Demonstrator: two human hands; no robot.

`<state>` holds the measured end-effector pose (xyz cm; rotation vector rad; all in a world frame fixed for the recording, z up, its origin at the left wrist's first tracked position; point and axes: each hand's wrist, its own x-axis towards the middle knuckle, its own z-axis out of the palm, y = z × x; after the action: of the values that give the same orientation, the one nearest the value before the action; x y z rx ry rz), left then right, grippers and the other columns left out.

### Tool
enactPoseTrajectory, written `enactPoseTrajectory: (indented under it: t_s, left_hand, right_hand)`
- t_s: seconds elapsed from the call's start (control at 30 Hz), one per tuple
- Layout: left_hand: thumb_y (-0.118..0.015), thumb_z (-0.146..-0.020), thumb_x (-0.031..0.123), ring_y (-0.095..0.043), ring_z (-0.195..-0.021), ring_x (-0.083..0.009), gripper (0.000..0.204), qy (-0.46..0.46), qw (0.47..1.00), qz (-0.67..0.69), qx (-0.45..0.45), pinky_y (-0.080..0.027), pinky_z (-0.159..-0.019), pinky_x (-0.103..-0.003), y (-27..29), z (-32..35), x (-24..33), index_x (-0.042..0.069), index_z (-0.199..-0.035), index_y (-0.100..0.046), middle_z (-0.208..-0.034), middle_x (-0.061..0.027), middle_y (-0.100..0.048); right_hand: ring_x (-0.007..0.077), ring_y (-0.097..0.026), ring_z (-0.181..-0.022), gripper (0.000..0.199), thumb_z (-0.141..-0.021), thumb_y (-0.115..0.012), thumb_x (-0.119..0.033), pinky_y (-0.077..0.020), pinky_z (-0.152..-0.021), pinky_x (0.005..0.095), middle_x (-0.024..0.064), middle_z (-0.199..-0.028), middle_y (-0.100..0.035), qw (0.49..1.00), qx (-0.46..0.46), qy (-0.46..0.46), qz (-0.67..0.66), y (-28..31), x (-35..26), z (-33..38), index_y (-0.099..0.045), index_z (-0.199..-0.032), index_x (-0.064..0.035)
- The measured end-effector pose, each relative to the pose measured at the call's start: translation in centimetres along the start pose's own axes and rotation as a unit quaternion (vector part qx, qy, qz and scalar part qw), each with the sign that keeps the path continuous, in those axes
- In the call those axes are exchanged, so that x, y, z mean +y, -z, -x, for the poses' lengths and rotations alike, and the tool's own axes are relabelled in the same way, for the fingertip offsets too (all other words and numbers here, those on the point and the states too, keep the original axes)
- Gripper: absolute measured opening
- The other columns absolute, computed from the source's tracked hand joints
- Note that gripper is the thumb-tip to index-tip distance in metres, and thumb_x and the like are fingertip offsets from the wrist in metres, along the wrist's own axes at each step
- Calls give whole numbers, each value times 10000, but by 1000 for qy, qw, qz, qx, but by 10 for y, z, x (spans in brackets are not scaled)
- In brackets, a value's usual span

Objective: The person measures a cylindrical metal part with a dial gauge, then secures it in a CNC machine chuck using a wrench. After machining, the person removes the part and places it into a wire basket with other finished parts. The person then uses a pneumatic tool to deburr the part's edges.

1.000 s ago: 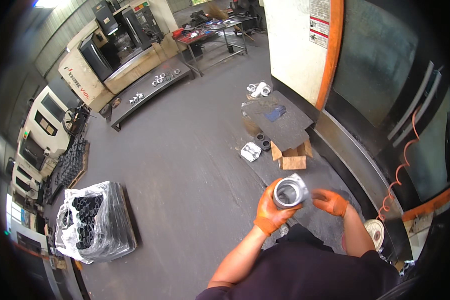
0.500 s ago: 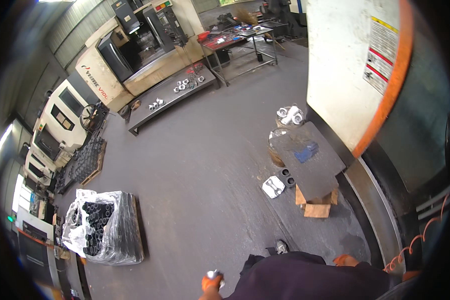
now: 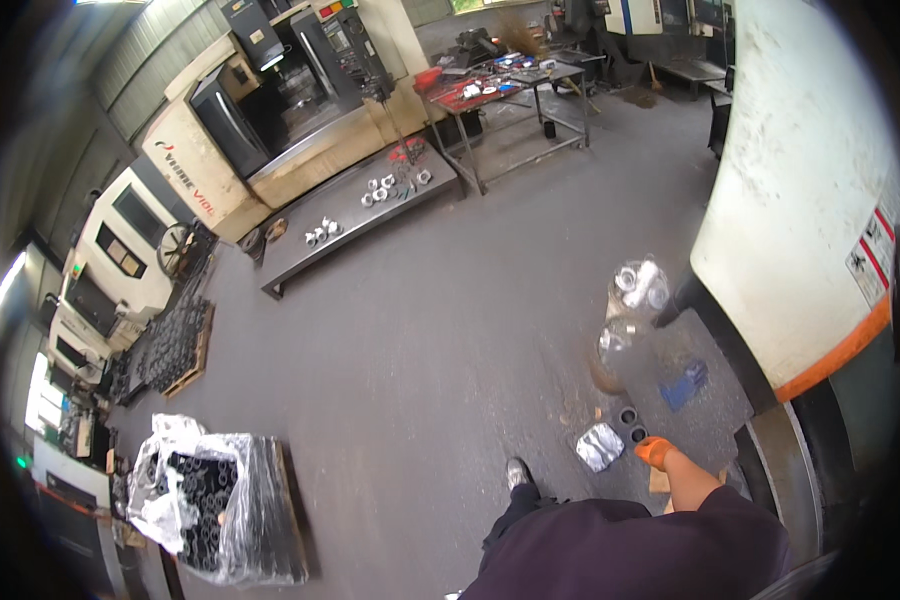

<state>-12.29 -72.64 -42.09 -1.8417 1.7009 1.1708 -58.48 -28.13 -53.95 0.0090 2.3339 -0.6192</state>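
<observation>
My right hand (image 3: 654, 452), in an orange glove, hangs out in front of my body at the lower right. In the picture it lies close to two dark metal rings (image 3: 627, 415) on the floor; whether it touches them I cannot tell. Its fingers are too small and blurred to read. My left hand is out of the picture. At the lower edge, just left of my dark shirt, shows a sliver of a shiny metal piece (image 3: 453, 595). A flat silvery casting or wrapped piece (image 3: 600, 447) lies beside the rings.
A low dark platform (image 3: 725, 395) with a blue cloth or glove (image 3: 684, 386) stands by the white machine (image 3: 805, 200). Shiny metal parts (image 3: 641, 284) lie behind it. A plastic-wrapped pallet (image 3: 270, 510) is at left, a low metal bench (image 3: 370, 222) ahead, a cluttered table (image 3: 510, 85) beyond.
The view has shifted forward and turned right. My right hand has swung forward from beside my body. My left hand, which held a shiny metal part, has dropped out of sight.
</observation>
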Motion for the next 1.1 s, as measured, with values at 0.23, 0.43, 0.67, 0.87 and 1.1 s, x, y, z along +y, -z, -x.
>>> enactPoseTrajectory:
  t_s: [0.23,0.43,0.67,0.87,1.1]
  left_hand:
    - [-917,-588,406,-715,-1063,-375,706,-115,985,-55,118,-559,-943,-459,49,-161,321,23,-1128,-674,-1143,-193,-738]
    - [-941,-649,402,-660,-1188,-379,792,-300,945,-38,122,-534,-1012,-475,39,-239,617,48,-1280,-620,-1289,-187,-681]
    - [-951,-629,381,-717,-1097,-371,728,-236,953,-70,174,-565,-960,-469,20,-248,784,71,-1220,-661,-1176,-165,-742]
    - [-939,-610,409,-726,-1123,-348,759,21,983,-115,143,-563,-979,-451,21,-284,776,71,-1235,-672,-1192,-168,-750]
    - [-910,-636,472,-696,-1196,-349,776,124,982,-132,61,-541,-1017,-450,-4,-293,888,51,-1246,-681,-1262,-196,-722]
  right_hand:
    - [181,-692,-874,400,-917,-673,-371,-534,-805,357,86,-1006,-752,977,-34,-92,-189,87,-149,-65,-753,-1157,-61]
    - [260,-714,-964,446,-945,-644,-399,-554,-850,411,132,-1128,-757,961,-108,-227,-112,68,-27,-219,-710,-1266,-95]
    - [291,-642,-1154,373,-979,-560,-387,-525,-949,466,111,-1250,-686,939,-272,35,208,142,-85,-396,-690,-1264,-185]
    - [250,-674,-774,223,-905,-655,-244,-534,-727,391,89,-845,-728,974,-80,-42,-206,315,-324,-550,-756,-958,-52]
    - [186,-622,-832,440,-958,-628,-406,-491,-761,333,66,-923,-695,968,26,42,-248,483,-520,-674,-689,-1137,-9]
